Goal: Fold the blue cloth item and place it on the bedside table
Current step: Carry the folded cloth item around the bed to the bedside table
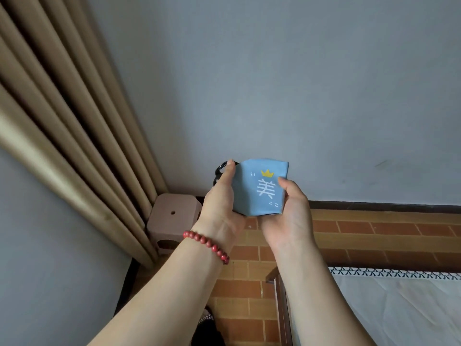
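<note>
Both hands grip folded blue cloth [259,188] mid-air: left hand [222,203] and right hand [289,211] pinch opposite edges.

Folded blue cloth item [259,188] (white character, yellow crown) held upright in midair.

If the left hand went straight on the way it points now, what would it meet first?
Probably the grey wall: the left hand, gripping the blue cloth, points up and forward at it, with nothing else visibly between. Depth is unclear.
</note>
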Tool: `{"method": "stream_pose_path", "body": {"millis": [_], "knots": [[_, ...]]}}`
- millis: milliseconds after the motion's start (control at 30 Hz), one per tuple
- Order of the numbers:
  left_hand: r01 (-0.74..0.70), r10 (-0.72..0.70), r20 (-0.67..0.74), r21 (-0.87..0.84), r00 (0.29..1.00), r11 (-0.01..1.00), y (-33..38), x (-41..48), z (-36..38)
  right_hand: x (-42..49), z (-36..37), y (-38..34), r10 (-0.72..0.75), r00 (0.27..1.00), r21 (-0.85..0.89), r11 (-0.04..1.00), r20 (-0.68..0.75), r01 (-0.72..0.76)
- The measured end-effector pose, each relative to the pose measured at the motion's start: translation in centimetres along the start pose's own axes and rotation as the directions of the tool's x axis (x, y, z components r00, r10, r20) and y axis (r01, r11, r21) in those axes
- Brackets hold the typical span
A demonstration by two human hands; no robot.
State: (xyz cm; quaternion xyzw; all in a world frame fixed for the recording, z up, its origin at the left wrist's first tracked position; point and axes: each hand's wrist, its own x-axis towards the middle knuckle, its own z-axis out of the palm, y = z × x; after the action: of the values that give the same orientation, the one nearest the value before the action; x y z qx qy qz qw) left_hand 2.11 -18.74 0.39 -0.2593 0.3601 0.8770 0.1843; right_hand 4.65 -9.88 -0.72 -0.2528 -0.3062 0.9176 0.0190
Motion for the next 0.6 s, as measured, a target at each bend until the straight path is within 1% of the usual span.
{"method": "stream_pose_path", "body": {"millis": [167,267,367,467,600], "knots": [[0.029,-0.030,0.032,0.027,0.999,0.999,3.4,4.7,1.7,4.4,3.0,-0.2,-0.038,0.999,0.015,0.999,-0.015,0.038],[0.040,-0.042,0.081,0.028,0.996,0.999,4.6,6.8,2.9,6.4,4.2,-0.3,-0.041,0.998,0.003,0.999,-0.038,0.041],[0.073,-0.078,0.134,0.043,0.988,0.996,5.5,8.9,4.6,8.6,4.9,-1.0,-0.068,0.993,-0.012,0.998,-0.095,0.067],[0.077,-0.088,0.134,0.090,0.987,0.993,6.0,11.3,6.3,11.0,5.3,-2.4,-0.100,0.982,0.016,0.994,-0.161,0.104],[0.069,-0.085,0.187,0.090,0.979,0.994,6.0,15.5,9.2,15.1,5.6,-5.0,-0.131,0.973,0.050,0.988,-0.193,0.143]]}}
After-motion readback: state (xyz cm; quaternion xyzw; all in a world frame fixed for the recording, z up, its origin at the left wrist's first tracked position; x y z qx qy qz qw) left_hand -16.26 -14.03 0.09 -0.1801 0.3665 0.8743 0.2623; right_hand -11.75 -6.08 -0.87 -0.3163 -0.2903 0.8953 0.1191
